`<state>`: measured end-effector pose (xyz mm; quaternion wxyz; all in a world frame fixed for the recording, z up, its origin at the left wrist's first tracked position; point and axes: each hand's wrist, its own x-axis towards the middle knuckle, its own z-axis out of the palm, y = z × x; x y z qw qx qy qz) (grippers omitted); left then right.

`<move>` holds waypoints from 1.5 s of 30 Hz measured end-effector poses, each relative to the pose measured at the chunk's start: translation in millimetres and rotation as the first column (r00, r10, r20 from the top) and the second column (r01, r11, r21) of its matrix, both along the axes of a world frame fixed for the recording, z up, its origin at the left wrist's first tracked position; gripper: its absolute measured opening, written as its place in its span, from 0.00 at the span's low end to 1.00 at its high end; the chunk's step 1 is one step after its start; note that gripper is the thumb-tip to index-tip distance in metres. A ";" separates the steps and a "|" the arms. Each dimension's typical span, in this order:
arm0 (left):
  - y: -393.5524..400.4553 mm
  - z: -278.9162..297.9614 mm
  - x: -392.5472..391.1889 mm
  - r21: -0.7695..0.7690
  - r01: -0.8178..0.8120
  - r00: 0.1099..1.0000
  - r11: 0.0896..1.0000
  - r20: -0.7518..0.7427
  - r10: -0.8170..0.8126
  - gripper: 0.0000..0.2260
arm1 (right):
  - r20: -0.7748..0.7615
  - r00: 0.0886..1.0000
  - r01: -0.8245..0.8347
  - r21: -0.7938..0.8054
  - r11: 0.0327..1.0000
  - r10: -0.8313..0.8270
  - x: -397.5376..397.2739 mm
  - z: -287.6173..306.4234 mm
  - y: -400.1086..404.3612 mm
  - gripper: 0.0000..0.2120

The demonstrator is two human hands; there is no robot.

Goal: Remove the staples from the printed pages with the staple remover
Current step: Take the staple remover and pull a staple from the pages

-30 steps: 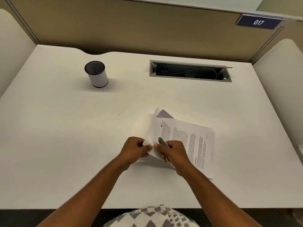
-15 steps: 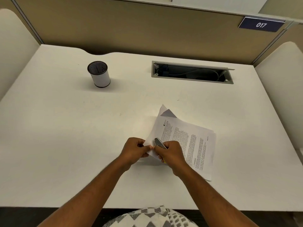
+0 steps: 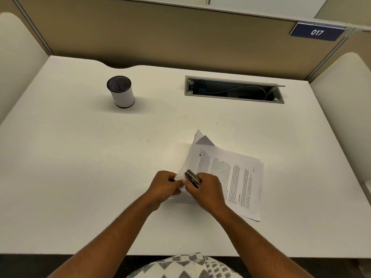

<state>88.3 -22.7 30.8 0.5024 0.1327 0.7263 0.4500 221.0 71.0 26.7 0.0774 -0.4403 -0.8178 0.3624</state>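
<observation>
One cup [image 3: 121,92] with a dark mesh top stands far left on the desk [image 3: 70,157]; its contents cannot be made out. The left hand [image 3: 164,185] pinches the corner of one stack of pages [image 3: 230,177] at the desk's front centre, and the right hand [image 3: 208,189] grips one staple remover [image 3: 192,176] there. One cable slot [image 3: 233,90] holds cords.

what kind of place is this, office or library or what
Probably a study carrel or office cubicle: a white desk walled in by tan partitions, a numbered sign reading 017, and a cable slot set into the desktop.
</observation>
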 end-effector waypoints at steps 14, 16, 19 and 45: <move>-1.6 4.4 -1.4 -0.021 0.000 0.999 1.000 -0.035 -0.001 0.14 | -0.074 0.982 -0.165 0.127 0.978 0.175 1.8 -4.0 0.9 0.10; -1.7 1.7 -2.3 -0.039 -0.009 0.999 0.999 -0.037 0.008 0.10 | -0.099 0.989 -0.107 0.078 0.991 0.114 -1.5 -6.8 2.0 0.11; -4.8 -5.0 -5.2 -0.083 -0.027 0.998 0.996 -0.061 0.021 0.12 | -0.107 0.994 -0.036 -0.022 0.999 0.033 -13.0 -8.9 10.2 0.16; -0.9 -30.9 -33.3 -0.207 -0.017 0.996 0.978 -0.085 0.000 0.10 | -0.038 0.983 0.156 -0.350 0.924 -0.181 -151.7 -9.4 92.9 0.13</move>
